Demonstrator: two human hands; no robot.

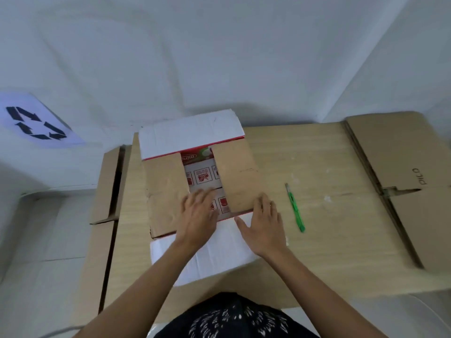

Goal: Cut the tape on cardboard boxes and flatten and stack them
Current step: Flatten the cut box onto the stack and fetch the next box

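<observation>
A cardboard box (166, 189) with white outer flaps and a red printed inside lies opened up in the middle of the wooden table (324, 228). Two brown flaps are folded over its middle, and white flaps stick out at the far and near ends. My left hand (199, 215) lies flat on the box between the brown flaps, fingers straight. Over the near corner of the right brown flap my right hand (264, 228) rests with its fingers spread. A green utility knife (295, 209) sits on the table just right of my right hand, apart from it.
A stack of flattened brown boxes (400, 181) lies on the table's right end. More brown cardboard (107, 189) stands beside the table's left edge. A white sheet with a recycling sign (36, 123) hangs at the left, against white walls.
</observation>
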